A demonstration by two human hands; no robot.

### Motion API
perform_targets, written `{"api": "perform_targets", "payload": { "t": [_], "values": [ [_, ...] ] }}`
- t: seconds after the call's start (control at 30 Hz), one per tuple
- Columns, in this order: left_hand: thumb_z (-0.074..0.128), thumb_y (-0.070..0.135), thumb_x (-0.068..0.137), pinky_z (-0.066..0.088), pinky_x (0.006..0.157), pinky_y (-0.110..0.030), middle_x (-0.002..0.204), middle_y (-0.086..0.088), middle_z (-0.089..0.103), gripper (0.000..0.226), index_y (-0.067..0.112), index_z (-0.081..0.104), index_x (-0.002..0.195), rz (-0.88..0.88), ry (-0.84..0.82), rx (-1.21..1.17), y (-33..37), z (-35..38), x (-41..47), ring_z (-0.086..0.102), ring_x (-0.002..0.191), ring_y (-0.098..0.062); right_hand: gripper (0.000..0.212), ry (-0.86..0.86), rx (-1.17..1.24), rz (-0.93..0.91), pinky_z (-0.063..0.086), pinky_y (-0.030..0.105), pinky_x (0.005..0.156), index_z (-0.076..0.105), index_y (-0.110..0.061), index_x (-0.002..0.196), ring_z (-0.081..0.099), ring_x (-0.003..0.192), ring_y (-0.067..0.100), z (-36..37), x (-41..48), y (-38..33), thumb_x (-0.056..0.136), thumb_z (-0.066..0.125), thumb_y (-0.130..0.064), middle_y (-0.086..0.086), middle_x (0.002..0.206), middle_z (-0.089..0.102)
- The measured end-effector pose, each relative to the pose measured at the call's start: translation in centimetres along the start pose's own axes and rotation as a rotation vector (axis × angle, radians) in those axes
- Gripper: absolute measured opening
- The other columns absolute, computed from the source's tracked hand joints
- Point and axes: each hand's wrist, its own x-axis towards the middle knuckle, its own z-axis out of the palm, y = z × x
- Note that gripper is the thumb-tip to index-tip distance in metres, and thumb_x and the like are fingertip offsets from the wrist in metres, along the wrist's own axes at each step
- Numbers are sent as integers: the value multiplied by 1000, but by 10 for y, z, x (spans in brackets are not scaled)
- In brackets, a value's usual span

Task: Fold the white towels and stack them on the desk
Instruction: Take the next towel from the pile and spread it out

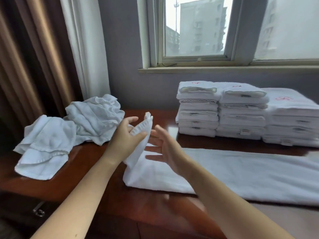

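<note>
Desk point(155, 213): dark red wood, under the window. The long white towel point(241, 175) lies flat on the near part of it, long axis left-right and the right end out of view. Folded stacks point(241, 116) sit at back right, three columns side by side. Crumpled pile of towels point(69, 133) is back left. My left hand point(124, 142) pinches the towel's left end, lifted and pointing up. My right hand point(168, 150) is just beside the flap, fingers spread, holding nothing. Red embroidery point(283, 98) on the top towels and the small edge tags point(245, 131) are too small to read.
</note>
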Motion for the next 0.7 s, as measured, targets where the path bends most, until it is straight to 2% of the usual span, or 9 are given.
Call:
{"api": "perform_targets", "payload": {
  "t": [0.07,0.17,0.23,0.3,0.4,0.47,0.57,0.63,0.7],
  "values": [
    [65,43,90,50,76,-22,112,6,65,55,24,46,138,0,-104,-55,21,20,-4,62,104,-8,56,-60,116,6,55,41,89,65,-21,125,67,108,21,-22,-12,-18,91,49,-61,3,116,71],
    [37,69,88,53,70,-26,108,-1,73,57,28,51,126,-40,-263,-236,52,47,-9,68,95,-15,42,-29,111,-2,54,36,85,66,-11,121,68,104,23,-54,-34,-33,91,59,-39,8,114,71],
    [29,69,88,47,57,-16,99,6,76,46,36,52,110,-43,-321,-355,65,68,-13,68,75,-8,22,112,52,-34,54,31,74,71,-6,104,69,86,22,-74,-46,-36,88,57,-13,12,98,70],
    [30,58,96,44,57,-11,101,1,75,39,33,56,111,25,-290,-343,72,88,-18,63,71,-2,26,286,-16,-64,53,28,66,70,-7,91,66,72,20,-91,-59,-35,83,48,6,12,85,68],
    [37,49,101,47,92,-24,125,4,65,43,25,53,134,115,-247,-115,67,114,-22,60,108,-5,29,403,-107,-90,52,23,57,68,-10,88,68,66,13,-115,-80,-33,83,47,10,3,76,71],
    [34,48,103,38,110,-38,139,6,56,45,28,48,141,125,-282,108,59,128,-26,50,129,-13,25,476,-170,-62,52,21,55,65,-10,93,67,66,11,-129,-92,-30,85,49,8,3,80,70],
    [27,45,104,17,121,-41,155,4,38,49,30,37,149,117,-411,340,47,150,-33,25,147,-15,29,545,-236,33,51,20,55,58,-12,111,66,74,10,-145,-103,-20,86,51,3,3,96,66],
    [22,47,104,3,123,-42,163,3,20,53,30,24,154,145,-505,563,36,165,-38,8,151,-15,49,578,-372,127,53,24,69,44,-15,135,65,93,16,-153,-109,-11,87,53,-6,1,111,62],
    [18,52,102,-4,122,-44,165,2,7,58,31,15,156,185,-531,754,26,174,-43,-1,152,-16,72,596,-663,202,49,31,82,22,-19,151,60,103,20,-159,-115,-7,87,55,-16,-1,115,57]
  ]
}}
